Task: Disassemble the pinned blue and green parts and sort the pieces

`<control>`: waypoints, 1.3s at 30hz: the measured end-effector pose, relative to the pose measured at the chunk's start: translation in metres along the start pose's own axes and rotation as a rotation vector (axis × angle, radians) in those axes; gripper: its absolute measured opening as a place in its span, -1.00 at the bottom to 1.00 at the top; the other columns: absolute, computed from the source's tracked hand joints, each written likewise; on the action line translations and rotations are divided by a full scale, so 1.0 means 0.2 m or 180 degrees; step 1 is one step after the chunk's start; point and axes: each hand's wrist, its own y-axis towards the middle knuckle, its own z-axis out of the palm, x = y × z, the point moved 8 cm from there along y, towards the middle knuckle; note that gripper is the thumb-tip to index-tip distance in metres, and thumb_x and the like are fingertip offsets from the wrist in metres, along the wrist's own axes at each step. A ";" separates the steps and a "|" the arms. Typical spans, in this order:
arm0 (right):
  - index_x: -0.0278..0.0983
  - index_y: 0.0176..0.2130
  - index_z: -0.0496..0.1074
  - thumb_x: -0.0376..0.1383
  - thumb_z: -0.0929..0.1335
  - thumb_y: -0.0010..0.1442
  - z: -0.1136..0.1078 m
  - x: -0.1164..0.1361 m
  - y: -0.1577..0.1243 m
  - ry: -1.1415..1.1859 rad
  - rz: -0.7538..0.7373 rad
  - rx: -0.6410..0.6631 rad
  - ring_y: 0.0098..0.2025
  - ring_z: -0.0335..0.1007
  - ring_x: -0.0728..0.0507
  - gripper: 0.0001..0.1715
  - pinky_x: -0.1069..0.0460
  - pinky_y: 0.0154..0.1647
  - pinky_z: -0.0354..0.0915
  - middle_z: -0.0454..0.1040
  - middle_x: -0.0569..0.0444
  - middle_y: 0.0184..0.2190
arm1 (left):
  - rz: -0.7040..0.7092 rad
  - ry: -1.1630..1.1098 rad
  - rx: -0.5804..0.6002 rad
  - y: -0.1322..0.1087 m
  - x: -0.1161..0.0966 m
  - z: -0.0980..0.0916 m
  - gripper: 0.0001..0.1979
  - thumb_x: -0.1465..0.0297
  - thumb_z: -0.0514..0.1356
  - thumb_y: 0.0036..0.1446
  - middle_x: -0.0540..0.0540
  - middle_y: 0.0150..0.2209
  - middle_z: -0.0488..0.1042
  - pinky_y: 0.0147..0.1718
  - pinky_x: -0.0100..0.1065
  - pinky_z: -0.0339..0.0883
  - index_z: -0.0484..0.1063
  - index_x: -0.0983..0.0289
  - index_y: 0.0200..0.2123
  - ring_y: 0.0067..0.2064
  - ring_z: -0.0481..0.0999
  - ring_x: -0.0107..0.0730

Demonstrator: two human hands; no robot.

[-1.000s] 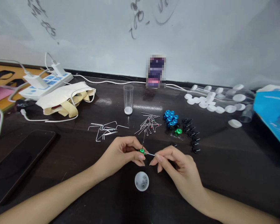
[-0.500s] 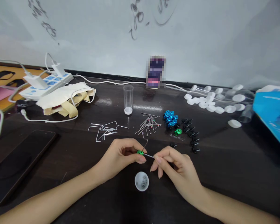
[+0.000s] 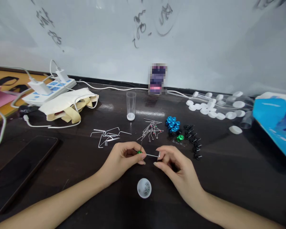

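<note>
Between its thumb and fingers, my left hand (image 3: 122,159) pinches a small green part (image 3: 139,152), mostly covered by the fingertips. A thin wire rises from it. An L-shaped hex key (image 3: 152,155) runs from the green part toward my right hand (image 3: 178,168). The thumb and index finger of that hand are apart around the key's bent end, touching or nearly touching it. A white cup (image 3: 144,188) with tiny metal pieces stands just below, nearer to me. More hex keys (image 3: 107,135) and thin metal pins (image 3: 152,128) lie beyond my hands.
Blue parts (image 3: 173,124), another green part (image 3: 180,138) and black screws (image 3: 194,143) lie at right. Behind stand a clear tube (image 3: 131,106) and a phone (image 3: 157,79). White caps (image 3: 205,110), a blue package (image 3: 271,117), a cloth bag (image 3: 59,103), a power strip (image 3: 52,90) and a dark phone (image 3: 21,171) surround them.
My right thumb and index finger have parted at the key's bent end, which now shows. The green part is more covered by my left fingers. The view has shifted slightly.
</note>
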 end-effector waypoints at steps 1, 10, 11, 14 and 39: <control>-0.15 -0.07 0.37 -0.32 0.34 0.21 -0.02 0.02 0.00 -0.0230 -0.0215 -0.0100 -0.43 0.30 -0.03 -0.74 0.03 -0.38 0.31 0.34 0.07 -0.31 | -0.0029 -0.0043 -0.0014 0.00 0.00 -0.01 -0.86 0.36 0.28 0.05 0.03 -0.40 0.50 -0.32 -0.44 0.40 0.50 0.33 -0.36 -0.37 0.53 -0.43; -0.18 -0.07 0.45 -0.44 0.27 0.24 -0.02 0.14 -0.03 -0.1330 -0.1400 -0.0085 -0.17 0.36 -0.14 -0.70 -0.04 -0.23 0.35 0.39 -0.04 -0.18 | -0.0176 -0.0339 0.0165 -0.01 0.02 0.04 -0.85 0.35 0.30 0.02 0.00 -0.44 0.48 -0.32 -0.44 0.43 0.49 0.35 -0.39 -0.41 0.53 -0.46; -0.20 -0.09 0.46 -0.45 0.27 0.25 -0.01 0.14 -0.03 -0.1294 -0.1399 -0.0042 -0.18 0.36 -0.14 -0.71 -0.03 -0.24 0.35 0.40 -0.04 -0.20 | -0.0172 -0.0348 0.0164 -0.01 0.02 0.04 -0.84 0.35 0.30 0.01 0.00 -0.44 0.48 -0.32 -0.43 0.44 0.48 0.35 -0.40 -0.41 0.53 -0.46; -0.23 -0.12 0.46 -0.44 0.26 0.26 -0.01 0.14 -0.03 -0.1112 -0.1334 0.0097 -0.25 0.38 -0.11 -0.74 0.01 -0.29 0.34 0.42 -0.02 -0.27 | -0.0087 -0.0300 0.0141 -0.01 0.02 0.05 -0.84 0.35 0.30 0.02 0.01 -0.44 0.49 -0.32 -0.43 0.43 0.49 0.35 -0.39 -0.40 0.52 -0.46; -0.22 -0.02 0.41 -0.34 0.22 0.32 0.00 0.07 0.00 -0.0586 -0.0898 0.0205 -0.37 0.40 -0.06 -0.71 0.03 -0.32 0.33 0.44 0.06 -0.37 | 0.0053 -0.0109 -0.0135 0.01 0.00 0.01 -0.84 0.34 0.29 0.03 0.02 -0.40 0.48 -0.33 -0.43 0.41 0.46 0.34 -0.40 -0.37 0.54 -0.42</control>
